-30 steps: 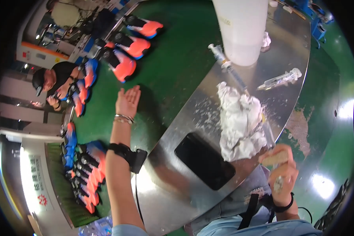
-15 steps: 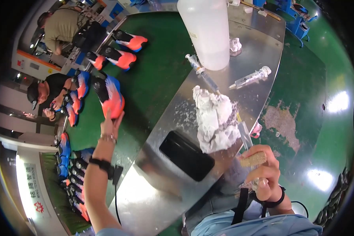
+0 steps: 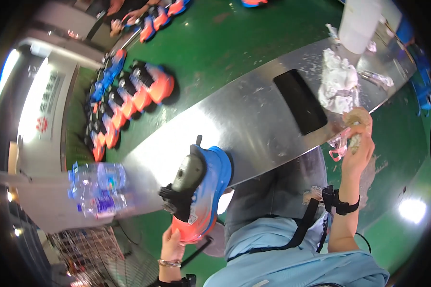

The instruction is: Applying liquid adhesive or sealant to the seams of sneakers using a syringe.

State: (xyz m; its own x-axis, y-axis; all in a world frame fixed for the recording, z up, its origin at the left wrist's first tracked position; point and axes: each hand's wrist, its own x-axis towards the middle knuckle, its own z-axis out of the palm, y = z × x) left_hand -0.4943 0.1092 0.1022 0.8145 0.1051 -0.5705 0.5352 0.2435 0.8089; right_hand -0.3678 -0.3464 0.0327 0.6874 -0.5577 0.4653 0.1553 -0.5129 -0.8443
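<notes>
My left hand (image 3: 171, 248) grips a blue and coral sports shoe (image 3: 208, 191) by its coral toe. The shoe's dark heel and collar point away from me, over the near edge of the metal table (image 3: 244, 110). My right hand (image 3: 361, 148) is closed around a tan, rough-looking piece (image 3: 358, 116) near the table's right edge. Whether it holds anything else is hard to make out. Beyond that hand lies a crumpled white wad (image 3: 337, 81), with a syringe (image 3: 377, 78) beside it. A black phone (image 3: 300, 102) lies flat to the wad's left.
A large white plastic bottle (image 3: 360, 26) stands at the table's far end. Several blue and coral shoes (image 3: 141, 91) line the green surface at left. Clear water bottles (image 3: 100, 186) lie at the table's left end. Another person's hand (image 3: 116, 26) shows at upper left.
My left hand has brought a shoe from the green surface back toward my body. The view has swung left, bringing the water bottles in. My right hand still holds the tan piece.
</notes>
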